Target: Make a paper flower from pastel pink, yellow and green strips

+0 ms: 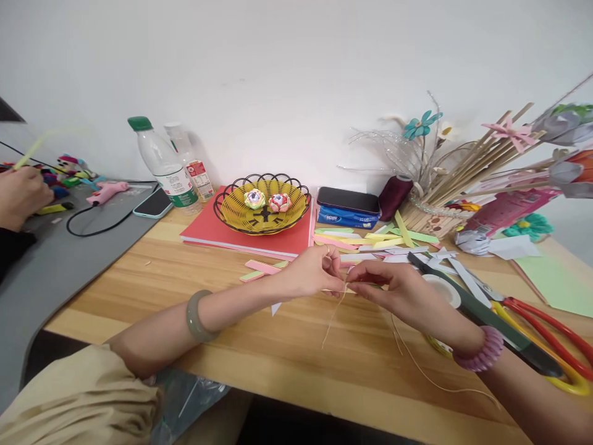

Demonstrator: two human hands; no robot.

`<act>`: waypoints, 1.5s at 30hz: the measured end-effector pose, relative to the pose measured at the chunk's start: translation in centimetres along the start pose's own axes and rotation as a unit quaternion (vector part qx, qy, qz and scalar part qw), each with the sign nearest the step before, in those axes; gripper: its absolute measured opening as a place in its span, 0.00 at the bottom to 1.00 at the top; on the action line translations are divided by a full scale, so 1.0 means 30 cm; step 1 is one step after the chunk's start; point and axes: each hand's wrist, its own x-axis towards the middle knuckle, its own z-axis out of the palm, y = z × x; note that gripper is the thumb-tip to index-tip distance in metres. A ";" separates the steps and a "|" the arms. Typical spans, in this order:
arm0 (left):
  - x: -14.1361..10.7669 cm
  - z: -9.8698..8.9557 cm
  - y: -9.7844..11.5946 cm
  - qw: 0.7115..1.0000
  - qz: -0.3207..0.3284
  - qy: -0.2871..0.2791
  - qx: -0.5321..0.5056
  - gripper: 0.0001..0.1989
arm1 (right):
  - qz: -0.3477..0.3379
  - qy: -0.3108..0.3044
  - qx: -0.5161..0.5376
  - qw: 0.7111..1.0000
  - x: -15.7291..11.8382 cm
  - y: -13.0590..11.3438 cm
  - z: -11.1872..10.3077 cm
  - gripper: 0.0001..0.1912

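Observation:
My left hand and my right hand meet over the wooden table, their fingertips almost touching. Both pinch a thin beige string, one end of which hangs below my left fingers. More string trails from under my right hand along the table toward the right. Behind my hands lie many coloured paper strips. A yellow woven basket with two folded paper flowers stands on red paper behind my left forearm.
Scissors, a dark green tool and a white tape roll lie at the right. Bottles and a phone stand or lie at the left. Another person's hand holds a yellow strip at far left.

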 end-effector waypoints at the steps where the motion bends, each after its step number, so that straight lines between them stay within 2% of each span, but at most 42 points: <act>1: -0.001 0.000 0.000 1.000 0.005 -0.001 0.002 0.12 | 0.014 0.002 0.006 1.000 0.002 0.000 0.000 0.09; 7: -0.007 -0.003 0.000 0.998 0.028 -0.032 0.035 0.07 | 0.068 -0.021 0.065 0.995 0.024 0.014 -0.006 0.09; 13: -0.010 -0.004 0.012 0.997 -0.010 -0.001 0.076 0.04 | 0.080 -0.020 0.094 0.992 0.034 0.005 -0.021 0.12; 15: -0.009 -0.005 0.018 0.998 -0.023 0.012 0.055 0.04 | 0.116 0.043 0.133 0.983 0.026 0.015 -0.017 0.12; 16: -0.008 -0.005 0.020 0.999 -0.024 0.018 0.043 0.04 | 0.147 0.090 0.174 0.970 0.018 0.025 -0.012 0.12; 18: -0.007 -0.006 0.024 0.999 -0.018 0.029 0.031 0.05 | 0.217 0.175 0.275 0.920 -0.002 0.047 0.006 0.12; 19: -0.006 -0.007 0.025 0.999 -0.012 0.036 0.032 0.05 | 0.231 0.182 0.303 0.906 -0.014 0.057 0.018 0.13; 22: -0.004 -0.007 0.025 0.997 0.003 0.068 0.041 0.05 | 0.241 0.127 0.367 0.889 -0.050 0.059 0.057 0.11; 25: -0.003 -0.007 0.024 0.994 0.018 0.096 0.051 0.06 | 0.225 0.015 0.485 0.845 -0.069 0.029 0.088 0.16; 27: -0.003 -0.007 0.023 0.994 0.020 0.096 0.054 0.07 | 0.220 -0.023 0.518 0.826 -0.070 0.013 0.101 0.19; 30: -0.004 -0.009 0.023 0.993 0.011 0.103 0.057 0.08 | 0.228 -0.004 0.500 0.836 -0.065 0.013 0.107 0.15; 32: -0.004 -0.009 0.021 0.992 0.004 0.114 0.054 0.10 | 0.223 0.026 0.460 0.859 -0.067 0.022 0.104 0.10; 35: -0.002 -0.010 0.019 0.993 -0.018 0.115 0.028 0.11 | 0.195 0.044 0.384 0.901 -0.078 0.023 0.091 0.10; 38: -0.002 -0.010 0.020 0.993 -0.033 0.109 0.001 0.11 | 0.176 0.041 0.326 0.928 -0.085 0.011 0.082 0.12; 42: -0.007 -0.011 0.026 0.994 -0.031 0.099 -0.027 0.11 | 0.171 0.026 0.282 0.944 -0.083 0.009 0.083 0.14; 45: -0.010 -0.013 0.035 0.993 -0.053 0.081 -0.066 0.10 | 0.155 -0.003 0.257 0.954 -0.081 0.032 0.081 0.16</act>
